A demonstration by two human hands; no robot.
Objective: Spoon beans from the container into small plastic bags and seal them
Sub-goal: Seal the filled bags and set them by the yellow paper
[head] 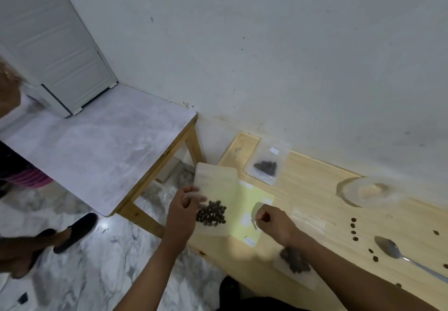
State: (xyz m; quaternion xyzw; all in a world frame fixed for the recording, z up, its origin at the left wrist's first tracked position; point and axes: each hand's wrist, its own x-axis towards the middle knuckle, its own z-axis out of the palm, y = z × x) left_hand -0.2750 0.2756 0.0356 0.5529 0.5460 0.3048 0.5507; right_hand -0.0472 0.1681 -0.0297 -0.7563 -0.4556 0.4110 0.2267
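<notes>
My left hand (pixel 183 211) grips the left edge of a small clear plastic bag (pixel 215 184) and holds it over the left end of the wooden table (pixel 312 189). A cluster of dark round beans (pixel 211 213) lies in the bag's lower half. To its right, my right hand (pixel 274 223) is a closed fist above a pale yellow sheet (pixel 254 201); I cannot tell whether it pinches anything. A metal spoon (pixel 392 250) lies on the table at the right. A clear, shallow container (pixel 371 192) stands by the wall.
One filled bag (pixel 265 165) lies near the wall and another (pixel 294 261) sits under my right forearm. Loose beans (pixel 354 229) are scattered near the spoon. A marble-topped side table (pixel 97 153) stands to the left. Another person's black shoe (pixel 75 233) is on the floor.
</notes>
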